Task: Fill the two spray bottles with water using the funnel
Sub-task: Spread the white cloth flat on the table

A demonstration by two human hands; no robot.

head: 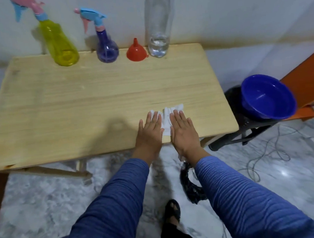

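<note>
While both flat hands cover it, white cloth (167, 116) half hidden

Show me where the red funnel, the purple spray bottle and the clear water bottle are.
red funnel (136, 53): head view, on its cone, spout pointing up.
purple spray bottle (107, 50): head view, on its round belly.
clear water bottle (158, 45): head view, on the lower part that holds water.

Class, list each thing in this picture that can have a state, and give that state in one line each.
Yellow spray bottle: upright, capped.
Purple spray bottle: upright, capped.
Funnel: upside down, spout up.
Clear bottle: upright, a little water at the bottom.
Tissue: crumpled, flat under both hands.
Left hand: open.
Right hand: open.
Blue basin: tilted on the stool.
</note>
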